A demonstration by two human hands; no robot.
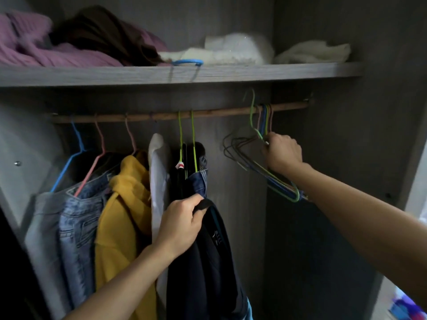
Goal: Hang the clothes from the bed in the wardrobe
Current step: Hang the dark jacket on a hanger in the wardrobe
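Grey wooden wardrobe [231, 73], brown wooden rail [150, 116] under shelf. Hung on rail's left half: blue jeans [78, 222], yellow hoodie [120, 215]. Left hand [182, 225] clamped on dark navy garment [208, 262] at its collar, below rail's middle. Right hand [283, 151] curled round bunch of coloured wire hangers [285, 189], near rail's right end.

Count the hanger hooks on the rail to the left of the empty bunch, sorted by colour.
Blue hook: 1
Pink hooks: 2
Green hooks: 2
Dim hook, colour unclear: 1
Total: 6
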